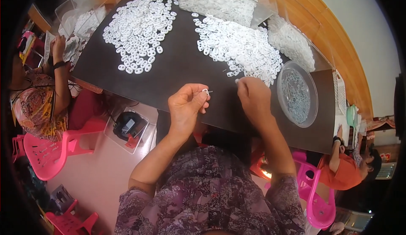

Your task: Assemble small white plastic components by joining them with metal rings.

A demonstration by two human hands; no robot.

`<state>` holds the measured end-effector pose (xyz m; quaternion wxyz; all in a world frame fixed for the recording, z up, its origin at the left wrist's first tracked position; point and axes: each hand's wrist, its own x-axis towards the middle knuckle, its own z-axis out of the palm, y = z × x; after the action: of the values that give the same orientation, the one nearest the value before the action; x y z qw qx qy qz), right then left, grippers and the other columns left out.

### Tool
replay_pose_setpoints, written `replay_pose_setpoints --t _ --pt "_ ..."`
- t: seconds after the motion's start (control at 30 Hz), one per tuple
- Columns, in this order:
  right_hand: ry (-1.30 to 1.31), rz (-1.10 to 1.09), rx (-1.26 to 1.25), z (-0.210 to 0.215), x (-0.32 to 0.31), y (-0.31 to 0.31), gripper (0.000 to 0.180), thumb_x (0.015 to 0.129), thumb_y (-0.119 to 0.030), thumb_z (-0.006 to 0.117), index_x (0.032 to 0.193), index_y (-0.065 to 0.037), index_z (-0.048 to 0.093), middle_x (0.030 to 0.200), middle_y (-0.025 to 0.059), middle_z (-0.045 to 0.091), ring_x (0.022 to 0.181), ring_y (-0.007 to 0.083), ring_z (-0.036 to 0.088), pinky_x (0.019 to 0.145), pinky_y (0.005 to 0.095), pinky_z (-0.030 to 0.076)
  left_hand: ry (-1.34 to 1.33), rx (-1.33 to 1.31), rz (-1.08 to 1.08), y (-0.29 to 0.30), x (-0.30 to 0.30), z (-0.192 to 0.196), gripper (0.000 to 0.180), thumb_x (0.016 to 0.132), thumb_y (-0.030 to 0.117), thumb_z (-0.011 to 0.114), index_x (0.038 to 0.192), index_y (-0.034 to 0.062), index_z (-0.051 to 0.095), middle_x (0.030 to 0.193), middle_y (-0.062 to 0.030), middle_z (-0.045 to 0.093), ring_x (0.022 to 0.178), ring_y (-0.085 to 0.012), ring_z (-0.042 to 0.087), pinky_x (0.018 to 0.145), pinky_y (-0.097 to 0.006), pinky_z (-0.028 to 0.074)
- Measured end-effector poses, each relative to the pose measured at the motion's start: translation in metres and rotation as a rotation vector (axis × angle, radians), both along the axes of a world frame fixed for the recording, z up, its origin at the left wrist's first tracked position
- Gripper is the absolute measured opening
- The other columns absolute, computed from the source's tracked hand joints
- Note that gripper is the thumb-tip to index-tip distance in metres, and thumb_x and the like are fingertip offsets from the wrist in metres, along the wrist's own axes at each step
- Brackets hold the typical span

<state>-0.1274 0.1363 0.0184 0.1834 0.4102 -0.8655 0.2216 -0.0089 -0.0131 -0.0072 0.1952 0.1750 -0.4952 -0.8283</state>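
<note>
My left hand (186,103) is closed in a pinch over the near part of the dark table. Between thumb and forefinger it holds a small white plastic piece (205,90), from which a thin metal pin (210,92) sticks out to the right. My right hand (255,99) is apart from it, fingers curled together, just in front of a heap of white plastic pieces (237,44). A pale spot shows at its fingertips; whether this is a piece or a nail I cannot tell. To its right stands a clear oval tub (316,108) holding small metal screws or pins (296,93).
A second heap of white two-holed oval pieces (137,27) spreads across the far left of the dark table (182,65). Clear bins (220,10) of white parts line the back. People sit at the left (40,95) and right (344,167), beside pink chairs (63,144).
</note>
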Motion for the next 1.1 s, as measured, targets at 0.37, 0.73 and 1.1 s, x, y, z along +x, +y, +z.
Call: replay_pose_setpoints --t 0.37,0.73,1.1 --pt "-0.929 0.225 -0.309 0.008 0.031 -0.021 0.012 0.084 -0.001 0.058 0.095 0.002 0.061 0.086 0.0042 0.062 0.078 0.0089 0.058 0.071 0.0222 0.046 0.082 -0.043 0.066 0.007 -0.004 0.008 0.012 0.088 0.004 0.057 0.097 -0.0049 0.059 0.078 -0.0056 0.061 0.065 -0.0069 0.055 0.056 -0.019 0.045" --pt "-1.03 0.218 -0.586 -0.001 0.043 -0.026 0.011 0.085 -0.001 0.057 0.095 0.001 0.061 0.079 0.003 0.063 0.072 0.0054 0.057 0.065 0.0204 0.047 0.1 0.01 0.14 0.009 0.005 0.015 0.012 0.088 0.003 0.058 0.097 -0.0055 0.059 0.078 -0.0057 0.061 0.066 -0.0078 0.056 0.059 -0.02 0.046" --pt "-1.069 0.228 -0.631 0.001 0.048 -0.024 0.015 0.084 -0.004 0.058 0.098 0.001 0.063 0.085 0.0029 0.065 0.077 0.0057 0.057 0.067 0.0196 0.045 0.095 0.067 0.071 0.016 0.007 0.009 0.012 0.087 0.003 0.059 0.096 -0.0054 0.06 0.082 -0.0099 0.064 0.065 -0.012 0.06 0.055 -0.023 0.05"
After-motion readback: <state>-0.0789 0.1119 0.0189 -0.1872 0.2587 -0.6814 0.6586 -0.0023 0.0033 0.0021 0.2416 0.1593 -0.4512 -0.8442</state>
